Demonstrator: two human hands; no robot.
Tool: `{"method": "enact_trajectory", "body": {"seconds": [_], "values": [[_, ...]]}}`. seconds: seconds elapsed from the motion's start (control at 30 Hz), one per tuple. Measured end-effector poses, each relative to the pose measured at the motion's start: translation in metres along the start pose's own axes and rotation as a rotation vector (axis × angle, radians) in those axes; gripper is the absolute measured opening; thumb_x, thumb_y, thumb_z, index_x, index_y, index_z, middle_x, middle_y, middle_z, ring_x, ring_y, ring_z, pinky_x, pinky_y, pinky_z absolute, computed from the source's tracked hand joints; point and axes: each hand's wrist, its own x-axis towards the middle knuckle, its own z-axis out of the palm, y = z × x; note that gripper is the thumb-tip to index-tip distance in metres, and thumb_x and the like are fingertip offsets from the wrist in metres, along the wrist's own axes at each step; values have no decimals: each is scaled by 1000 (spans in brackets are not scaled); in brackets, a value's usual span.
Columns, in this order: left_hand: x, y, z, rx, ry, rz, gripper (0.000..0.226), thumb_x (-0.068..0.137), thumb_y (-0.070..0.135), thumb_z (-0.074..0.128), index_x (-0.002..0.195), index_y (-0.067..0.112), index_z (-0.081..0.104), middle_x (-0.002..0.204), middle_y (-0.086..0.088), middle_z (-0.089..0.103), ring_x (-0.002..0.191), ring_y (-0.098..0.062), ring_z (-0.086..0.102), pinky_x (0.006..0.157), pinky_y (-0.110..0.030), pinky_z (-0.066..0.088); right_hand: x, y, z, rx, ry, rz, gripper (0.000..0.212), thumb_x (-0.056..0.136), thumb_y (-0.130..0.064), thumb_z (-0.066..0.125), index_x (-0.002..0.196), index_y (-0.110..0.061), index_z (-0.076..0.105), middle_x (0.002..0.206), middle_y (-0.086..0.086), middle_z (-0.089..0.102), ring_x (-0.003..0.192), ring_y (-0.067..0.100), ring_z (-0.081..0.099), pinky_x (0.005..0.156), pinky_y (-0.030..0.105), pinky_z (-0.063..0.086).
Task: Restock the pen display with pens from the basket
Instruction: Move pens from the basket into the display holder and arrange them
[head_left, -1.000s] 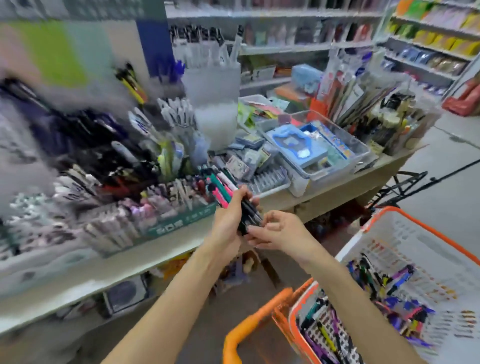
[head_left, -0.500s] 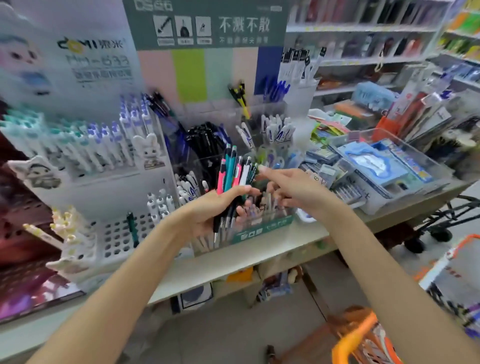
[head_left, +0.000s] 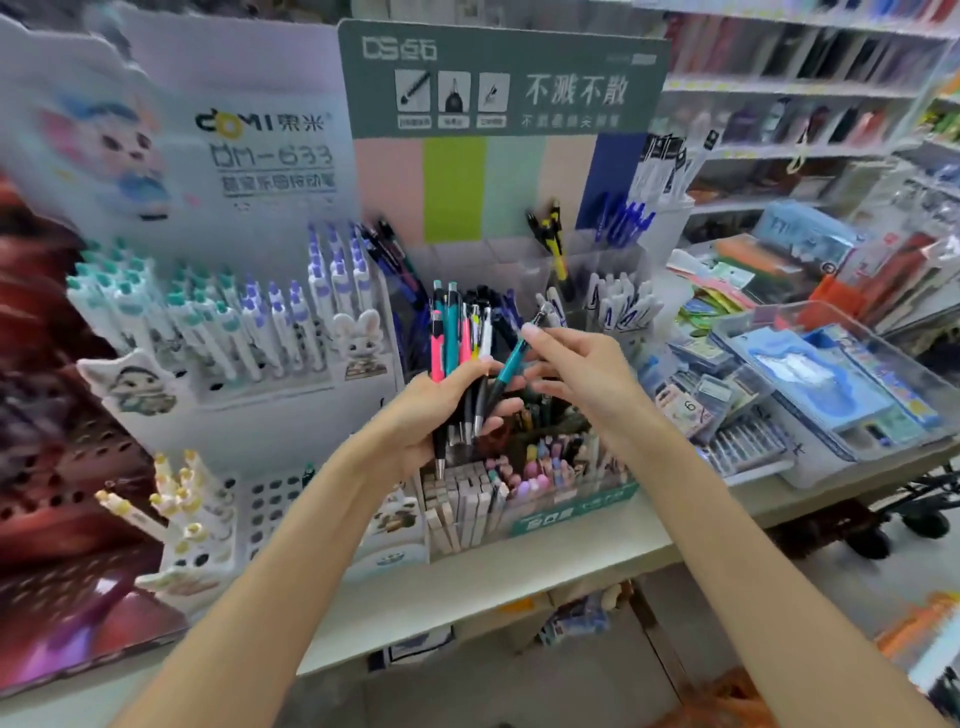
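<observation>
My left hand (head_left: 441, 410) grips a bundle of pens (head_left: 457, 338) upright in front of the pen display (head_left: 519, 270); the bundle has pink, teal, yellow and white barrels. My right hand (head_left: 576, 369) pinches the top of one teal pen (head_left: 511, 366), which leans out of the bundle to the right. The display has clear compartments holding black, blue and white pens under a green header sign (head_left: 498, 78). Only an orange edge of the basket (head_left: 737, 696) shows at the bottom right.
A white display (head_left: 218, 312) of capped pens stands to the left. Eraser and marker trays (head_left: 519, 488) sit below my hands on the shelf edge (head_left: 519, 571). Clear bins (head_left: 831, 374) of stationery lie to the right, with store shelving behind.
The view swung from the basket up to the display. My left hand raised the bundle upright, and my right hand took hold of one teal pen and is drawing it sideways.
</observation>
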Motion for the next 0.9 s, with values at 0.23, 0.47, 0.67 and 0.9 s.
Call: {"method": "enact_trajectory", "body": {"seconds": [0.23,0.47,0.67,0.9], "values": [[9,34,-24,70,242,234,20,98,24,50,105,9,62,102,-7,73,81,-16,73,64,-24,59,57,-42,11,142,148,-253,19,101,-13,42,101,-11,61,85,1,63,75,11,65,66,19,56],[4,40,-46,162,393,286,19,95,32,55,101,19,67,81,3,76,67,-6,69,62,-20,56,121,-62,57,-192,121,-513,19,98,-18,48,96,-7,63,84,-1,67,81,18,68,80,43,55],[6,36,-48,151,349,261,19,95,33,55,101,20,67,83,3,76,68,-6,69,58,-19,54,133,-60,80,-737,-22,-555,27,92,-30,59,110,-11,70,102,3,72,96,20,64,83,28,48],[11,29,-42,52,344,317,16,96,31,53,101,23,65,77,3,73,64,-7,66,60,-21,53,124,-55,89,-841,16,-478,21,83,-39,69,98,-25,73,98,-5,73,96,15,66,73,25,45]]}}
